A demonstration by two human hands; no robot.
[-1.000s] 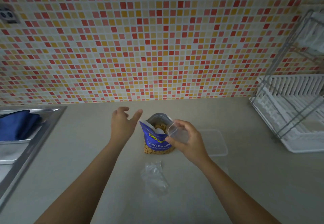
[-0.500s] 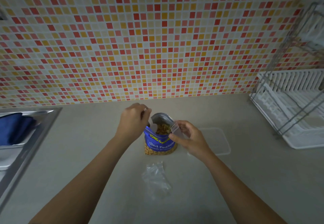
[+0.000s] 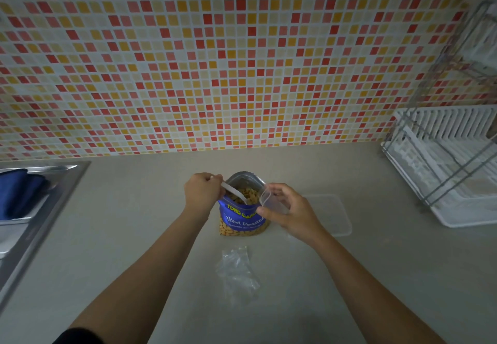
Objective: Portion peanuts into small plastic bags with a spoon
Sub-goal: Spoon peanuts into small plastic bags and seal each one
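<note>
A person's left hand curls around the handle of a white spoon, whose bowl dips into the open mouth of a blue peanut bag standing upright on a kitchen counter. The right hand, just right of that bag, pinches a small clear bag between thumb and fingers, holding its mouth open beside the blue bag's rim. Peanuts show at the top of the blue bag and through a clear strip along its base. A spare bag, also clear and crumpled, lies flat on the counter nearer the person, apart from the peanut bag and between the two forearms. To the right, partly behind the right hand, a clear rectangular piece of plastic lies flat; whether it is a lid or a shallow tub cannot be told. The counter is a pale, matte beige and runs back to a wall of small mosaic tiles in red, orange, pink and cream with light grout. At the left edge a steel sink is set into the counter, with a blue cloth resting on it. At the right a white dish rack with a grey wire frame stands against the wall, well apart from the bags. The light is dim and even. A dark sleeve shows at the bottom edge on the left arm.
</note>
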